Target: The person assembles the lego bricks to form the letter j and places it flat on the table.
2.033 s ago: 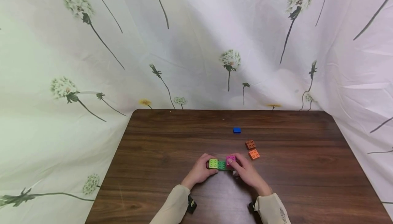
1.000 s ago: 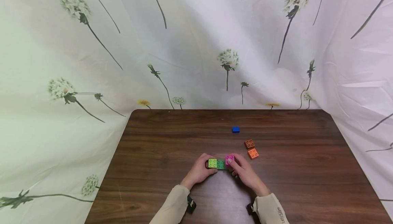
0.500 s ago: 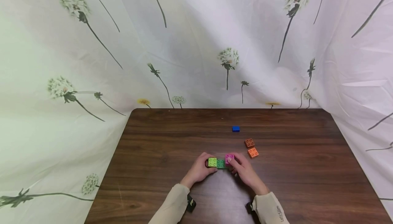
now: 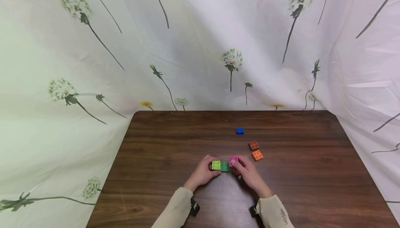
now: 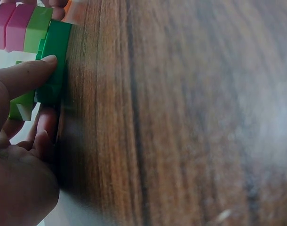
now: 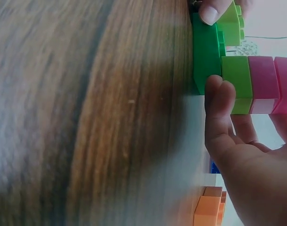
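Observation:
A long dark green toy brick [image 4: 224,166] lies low at the table's surface. On its left end sits a light green brick [image 4: 216,165]. The right end bears a stack: another light green brick [image 6: 236,75] with two pink bricks [image 6: 264,77] above it. My left hand [image 4: 203,173] grips the dark green brick's left part, thumb on the near side and fingers behind. Curled about the pink stack, my right hand [image 4: 252,176] has its thumb on the top pink brick [image 4: 233,159]. Two of its fingertips [image 6: 219,92] reach the dark green brick's near side.
Just beyond my right hand lie an orange brick [image 4: 257,155] and a brown brick [image 4: 253,145]. Farther back is a blue brick [image 4: 239,131]. A white cloth printed with dandelions [image 4: 200,47] hangs behind the dark wooden table [image 4: 150,151].
Both hands keep their hold on the bricks. The right hand's lower fingers have drawn in slightly against the stack; the loose bricks lie as before.

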Action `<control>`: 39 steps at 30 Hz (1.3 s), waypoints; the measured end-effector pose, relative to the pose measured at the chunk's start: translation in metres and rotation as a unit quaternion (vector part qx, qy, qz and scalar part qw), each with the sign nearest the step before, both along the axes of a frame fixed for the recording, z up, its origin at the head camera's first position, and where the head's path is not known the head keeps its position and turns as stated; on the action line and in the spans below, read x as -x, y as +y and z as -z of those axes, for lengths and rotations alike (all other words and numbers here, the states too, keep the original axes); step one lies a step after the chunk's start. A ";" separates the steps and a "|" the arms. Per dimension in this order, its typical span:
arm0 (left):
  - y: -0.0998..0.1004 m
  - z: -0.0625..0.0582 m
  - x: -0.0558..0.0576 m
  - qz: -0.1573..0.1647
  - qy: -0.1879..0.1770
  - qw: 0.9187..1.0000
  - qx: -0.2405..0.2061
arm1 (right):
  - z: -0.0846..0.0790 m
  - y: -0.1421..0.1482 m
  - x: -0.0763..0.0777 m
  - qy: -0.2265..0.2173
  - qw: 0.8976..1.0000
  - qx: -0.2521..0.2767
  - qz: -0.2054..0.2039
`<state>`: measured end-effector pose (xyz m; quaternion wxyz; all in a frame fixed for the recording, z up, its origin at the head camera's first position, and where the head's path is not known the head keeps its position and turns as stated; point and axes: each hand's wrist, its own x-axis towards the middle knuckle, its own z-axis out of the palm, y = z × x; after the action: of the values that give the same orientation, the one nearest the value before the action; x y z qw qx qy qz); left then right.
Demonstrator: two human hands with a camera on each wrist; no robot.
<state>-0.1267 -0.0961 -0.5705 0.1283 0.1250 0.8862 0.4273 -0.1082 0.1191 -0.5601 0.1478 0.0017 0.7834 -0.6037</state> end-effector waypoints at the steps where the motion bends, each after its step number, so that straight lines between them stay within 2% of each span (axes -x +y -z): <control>1: 0.000 0.000 0.000 0.000 0.000 1.000 -0.001 | 0.001 0.000 0.000 0.002 1.000 -0.003 0.001; 14: 0.000 0.003 0.001 0.002 0.000 1.000 -0.005 | 0.003 -0.002 0.000 0.041 0.999 -0.025 0.021; 21: -0.001 0.002 0.000 0.003 0.006 1.000 -0.008 | 0.001 -0.004 0.000 0.031 0.999 -0.009 0.018; 28: -0.002 0.002 -0.001 0.014 0.044 0.999 -0.019 | 0.002 -0.007 -0.001 0.012 1.000 0.011 0.025; 35: 0.000 0.003 0.000 -0.001 0.003 1.000 -0.008 | -0.001 -0.010 -0.001 -0.012 0.999 0.026 0.045; 39: 0.000 0.003 0.000 -0.002 -0.005 1.000 -0.004 | -0.017 -0.014 -0.007 -0.003 0.999 0.019 0.050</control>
<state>-0.1269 -0.0964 -0.5739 0.1314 0.1215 0.8839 0.4321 -0.1013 0.1050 -0.5428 0.1203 0.0397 0.7700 -0.6254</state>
